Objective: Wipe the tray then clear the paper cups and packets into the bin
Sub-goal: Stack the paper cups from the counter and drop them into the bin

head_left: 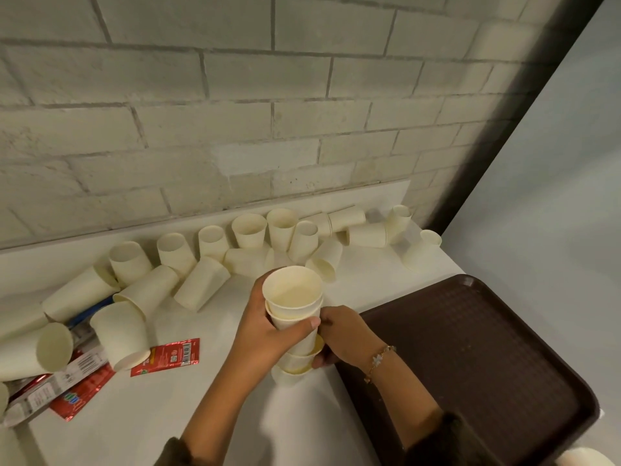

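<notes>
You hold the nested stack of paper cups (pixel 295 317) over the white counter (pixel 201 415), just left of the brown tray (pixel 470 348), with your left hand (pixel 265 334) wrapped round its upper part and your right hand (pixel 346 331) curled round its lower end. The tray carries nothing, though wiping cannot be confirmed. Clearing is judged barely begun: many loose cups (pixel 201 284) and red packets (pixel 168 356) lie uncleared, and no bin is in view.

- Setting: a canteen or self-service drinks corner, though which of the two cannot be told.
- 3 o'clock: brown textured tray (pixel 504 364) on a white counter (pixel 168 415).
- 9 to 12 o'clock: many disposable paper cups (pixel 248 232) and red packets (pixel 174 356).
- 12 o'clock: painted brick wall (pixel 235 129).
</notes>
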`<action>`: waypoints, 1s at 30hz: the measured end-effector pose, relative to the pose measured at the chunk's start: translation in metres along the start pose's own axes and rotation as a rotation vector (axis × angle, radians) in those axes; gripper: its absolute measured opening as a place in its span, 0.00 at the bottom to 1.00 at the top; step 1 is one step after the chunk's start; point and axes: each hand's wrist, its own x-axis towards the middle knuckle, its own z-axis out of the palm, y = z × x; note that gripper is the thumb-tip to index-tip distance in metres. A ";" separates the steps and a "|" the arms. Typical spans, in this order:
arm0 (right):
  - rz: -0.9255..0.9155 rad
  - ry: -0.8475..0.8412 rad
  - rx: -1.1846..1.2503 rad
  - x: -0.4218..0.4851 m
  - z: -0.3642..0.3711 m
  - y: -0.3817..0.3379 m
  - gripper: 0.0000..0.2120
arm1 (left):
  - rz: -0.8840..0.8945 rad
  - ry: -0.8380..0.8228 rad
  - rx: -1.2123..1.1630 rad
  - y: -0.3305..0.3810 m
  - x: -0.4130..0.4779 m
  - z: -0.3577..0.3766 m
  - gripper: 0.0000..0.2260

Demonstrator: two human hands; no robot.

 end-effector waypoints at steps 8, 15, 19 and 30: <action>0.041 0.020 0.160 0.011 -0.003 0.018 0.12 | -0.021 0.013 0.066 -0.047 -0.003 0.006 0.34; -0.203 0.535 -0.523 0.067 -0.028 0.027 0.15 | -0.056 -0.001 0.087 -0.067 -0.012 0.006 0.35; -0.123 0.417 -0.708 0.105 -0.032 0.038 0.24 | -0.068 -0.011 0.103 -0.065 -0.011 0.005 0.33; -0.204 0.585 -0.361 0.070 -0.041 0.041 0.29 | -0.078 0.185 0.050 -0.061 -0.009 -0.006 0.36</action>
